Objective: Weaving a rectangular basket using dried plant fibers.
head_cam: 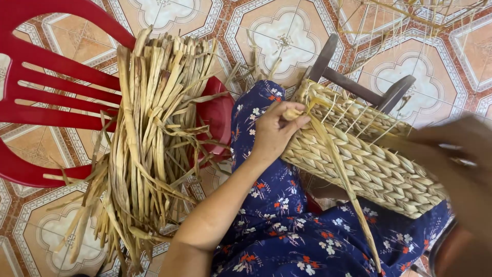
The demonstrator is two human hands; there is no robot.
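So the woven basket (369, 169) sits across the person's lap, on top of a dark blue floral dress (287, 225), tilted so one end points up toward the top of the view. It's made of thick twisted straw-coloured strands, and thin pale spokes stick up out of its upper edge.

Left hand (274, 131) is closed in a pinch right at the near end of the basket, thumb and fingers clamped on the end of a long flat dried strand (341, 174). That strand runs from the pinch diagonally down across the basket's side and hangs past it over the dress.

Right hand (461, 154) is over at the far right end of the basket, but it's heavily blurred, so I honestly can't tell if it's open, closed or gripping anything. It looks to be at or just over the basket's edge.

Off to the left there's a big loose bundle of dried reed strips (148, 143) piled on a red plastic chair (46, 92), ends fanning out and drooping toward the floor. Behind the basket, some dark wooden bars (353, 84) poke out, just beside its top end. All of it sits over a patterned tile floor (287, 36) in orange, red and white.
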